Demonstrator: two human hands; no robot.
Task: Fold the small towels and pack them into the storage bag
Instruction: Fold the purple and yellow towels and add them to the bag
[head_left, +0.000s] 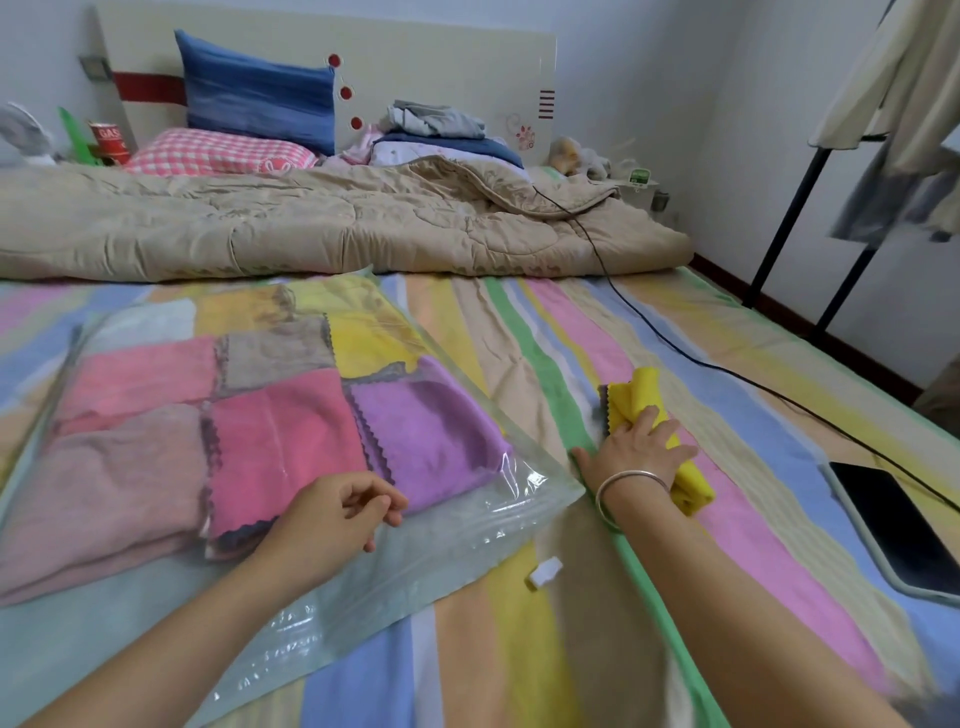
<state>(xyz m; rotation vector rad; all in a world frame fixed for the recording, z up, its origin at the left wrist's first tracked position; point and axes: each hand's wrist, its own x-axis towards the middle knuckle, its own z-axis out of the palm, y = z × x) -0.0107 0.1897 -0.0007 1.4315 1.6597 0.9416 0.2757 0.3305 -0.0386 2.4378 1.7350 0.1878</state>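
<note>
Folded towels (280, 441) fill the storage bag (467, 545) at left; right hand (639, 447) grips a yellow towel (636, 395), centre-right, unpacked; left hand (332, 514) loosely curled, seemingly empty.

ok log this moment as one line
left hand: curled at storage bag, grip unclear | right hand: grips yellow towel on bed sheet | in bag: pink towel, purple towel, grey towel

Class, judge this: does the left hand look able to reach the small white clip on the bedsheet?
Probably yes. The left hand seems empty, and the white clip lies uncovered on the striped sheet beside the storage bag, nothing between them.
</note>
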